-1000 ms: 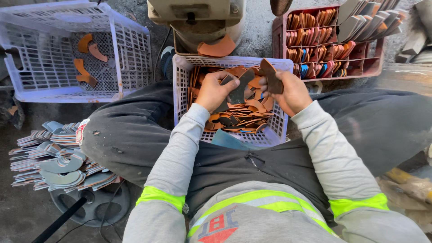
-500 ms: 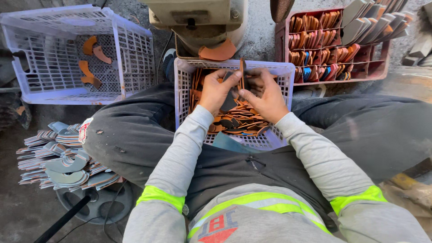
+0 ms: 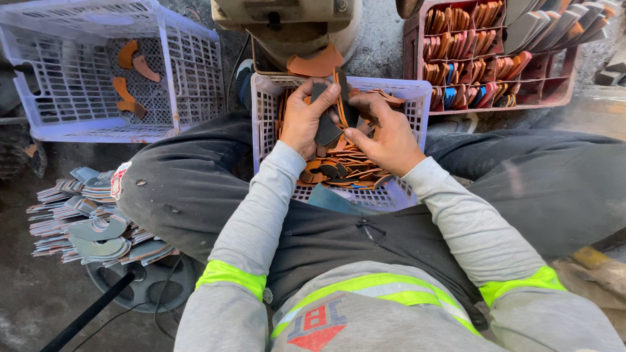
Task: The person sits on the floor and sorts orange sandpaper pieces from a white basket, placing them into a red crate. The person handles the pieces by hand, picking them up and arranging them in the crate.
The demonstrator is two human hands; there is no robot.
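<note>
hands [image 3: 345,124] now nearer basket rim [image 3: 339,83], seemingly

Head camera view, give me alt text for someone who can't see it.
Both hands, left hand and right hand, hold dark curved pieces over a lavender basket of similar brown pieces between the seated person's knees.

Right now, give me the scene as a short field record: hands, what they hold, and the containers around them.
left hand: grips dark curved pieces
right hand: pinches the same pieces, thumb on them
centre crate: pale lilac, between the knees, holds orange and dark cut pieces
left crate: few orange pieces
red tray: upright sorted pieces
floor stack: grey pieces
</note>
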